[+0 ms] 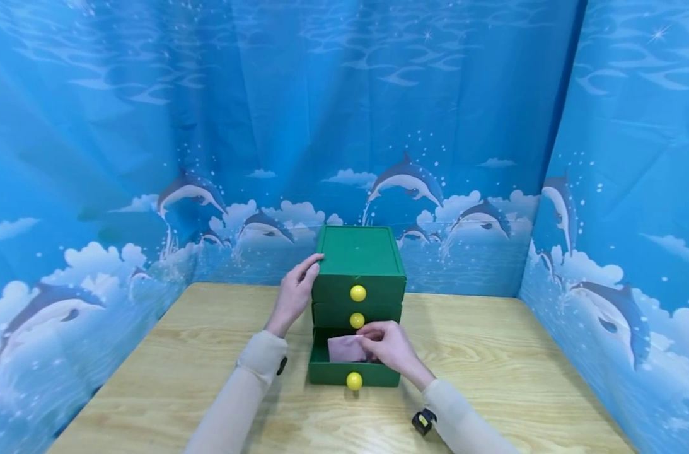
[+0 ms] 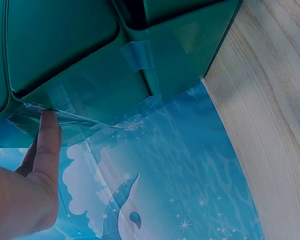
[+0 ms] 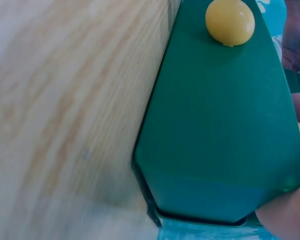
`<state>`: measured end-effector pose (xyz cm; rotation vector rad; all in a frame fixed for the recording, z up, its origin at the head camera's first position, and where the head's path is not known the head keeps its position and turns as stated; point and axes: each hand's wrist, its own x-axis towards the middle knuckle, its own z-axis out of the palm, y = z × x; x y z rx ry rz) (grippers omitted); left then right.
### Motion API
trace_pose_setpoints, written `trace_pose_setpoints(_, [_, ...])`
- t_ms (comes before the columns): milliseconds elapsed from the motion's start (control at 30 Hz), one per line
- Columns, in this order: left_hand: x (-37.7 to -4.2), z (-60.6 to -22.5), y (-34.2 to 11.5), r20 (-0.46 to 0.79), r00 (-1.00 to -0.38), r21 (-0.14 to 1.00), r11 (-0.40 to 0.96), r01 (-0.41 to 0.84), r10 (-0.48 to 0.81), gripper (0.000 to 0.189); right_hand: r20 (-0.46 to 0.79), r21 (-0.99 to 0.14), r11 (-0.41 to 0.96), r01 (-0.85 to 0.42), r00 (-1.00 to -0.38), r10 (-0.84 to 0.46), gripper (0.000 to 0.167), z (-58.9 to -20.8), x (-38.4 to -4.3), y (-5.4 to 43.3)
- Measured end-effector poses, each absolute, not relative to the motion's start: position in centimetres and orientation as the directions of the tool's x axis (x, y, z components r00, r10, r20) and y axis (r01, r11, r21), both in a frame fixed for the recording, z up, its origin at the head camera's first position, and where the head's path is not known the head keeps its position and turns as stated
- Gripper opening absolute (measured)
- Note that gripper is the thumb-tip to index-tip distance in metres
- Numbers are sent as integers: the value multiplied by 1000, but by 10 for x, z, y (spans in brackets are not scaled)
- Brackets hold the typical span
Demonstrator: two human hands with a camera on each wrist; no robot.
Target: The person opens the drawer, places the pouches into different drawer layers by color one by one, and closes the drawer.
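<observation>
A green cabinet with three stacked drawers and yellow knobs stands on the table. Its bottom drawer is pulled out, and the upper two sit closed. My right hand reaches over that drawer and pinches a folded pink cloth between thumb and fingers, the cloth upright inside the drawer. In the right wrist view the drawer's front and knob hide most of this hand. My left hand rests against the cabinet's left side near the top, its fingers extended along the taped wall in the left wrist view.
The wooden table extends to both sides of the cabinet. Behind it and to the right hangs a blue curtain printed with dolphins and clouds. A small black device hangs at the right wrist.
</observation>
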<state>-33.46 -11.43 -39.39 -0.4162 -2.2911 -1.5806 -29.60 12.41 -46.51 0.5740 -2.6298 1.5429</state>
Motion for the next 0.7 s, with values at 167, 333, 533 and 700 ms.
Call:
trace_pose_setpoints(167, [-334, -394, -115, 430, -901, 837, 346, 423, 60, 52, 212, -819, 457, -347, -923, -321, 10, -466, -296, 123])
trace_pose_setpoints(333, [-334, -395, -115, 431, -901, 839, 342, 423, 58, 52, 210, -810, 461, -362, -913, -348, 11, -467, -296, 123])
trace_pose_setpoints(533, [-334, -395, -116, 419, -906, 844, 340, 414, 62, 52, 197, -844, 424, -328, -926, -324, 17, -468, -297, 124])
trace_pose_setpoints(700, [-333, -394, -115, 411, -909, 847, 341, 407, 64, 53, 211, -882, 359, -306, -937, -279, 17, -468, -296, 126])
